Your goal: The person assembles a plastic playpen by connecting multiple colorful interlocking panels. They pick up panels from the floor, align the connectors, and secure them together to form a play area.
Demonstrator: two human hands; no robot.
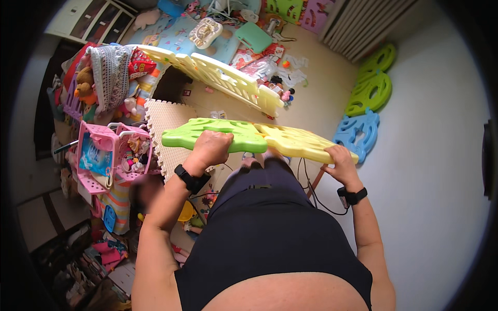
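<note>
In front of my body I hold two joined plastic playpen fence panels upright, seen from above. The green panel (218,133) is on the left and the pale yellow panel (301,141) on the right; they meet edge to edge near the middle. My left hand (212,146) is closed over the top edge of the green panel. At the far right end, my right hand (342,161) grips the yellow panel, its thumb below the edge. Beyond stands a longer cream-yellow fence section (223,75), apart from the panels I hold.
Green panels (369,93) and a blue panel (358,133) stand along the right wall. At left are a pink cart (96,179) of toys and a beige foam mat (168,137). Toys and bags litter the far floor around a green lid-like piece (253,37). Cables (311,189) hang near my legs.
</note>
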